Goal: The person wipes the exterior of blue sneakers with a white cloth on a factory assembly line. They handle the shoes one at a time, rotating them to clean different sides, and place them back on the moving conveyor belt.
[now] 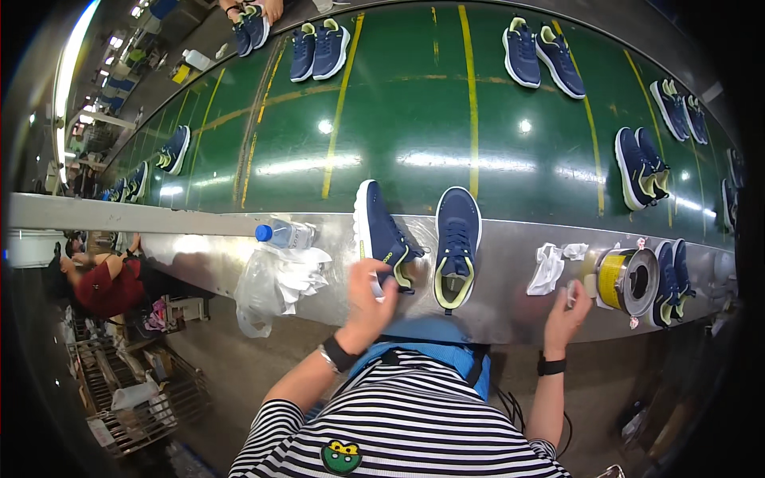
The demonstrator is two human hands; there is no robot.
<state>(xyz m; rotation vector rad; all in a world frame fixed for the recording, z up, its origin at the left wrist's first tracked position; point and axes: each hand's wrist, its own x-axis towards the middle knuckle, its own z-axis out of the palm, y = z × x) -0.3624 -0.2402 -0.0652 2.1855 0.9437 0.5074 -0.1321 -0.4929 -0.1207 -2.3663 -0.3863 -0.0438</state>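
Observation:
Two navy shoes with white soles and lime linings lie before me on the metal ledge and the belt's near edge. My left hand [370, 307] is closed at the heel end of the left shoe [384, 231], which leans over with its sole side toward the left. White shows between thumb and fingers there. The right shoe [457, 247] stands upright, toe away from me, untouched. My right hand [566, 315] is raised, thumb and fingertips pinched around something small and pale. It is nearest to a yellow-labelled round roll or tin [626, 282] and a crumpled white cloth [545, 269].
A green conveyor belt [398, 119] with yellow lines carries several pairs of similar shoes. On the ledge at left are a blue-capped bottle [287, 234], white tissues [301, 279] and a plastic bag [259, 295]. Another pair [671, 283] stands at right. Another person's hands [271, 9] hold shoes across the belt.

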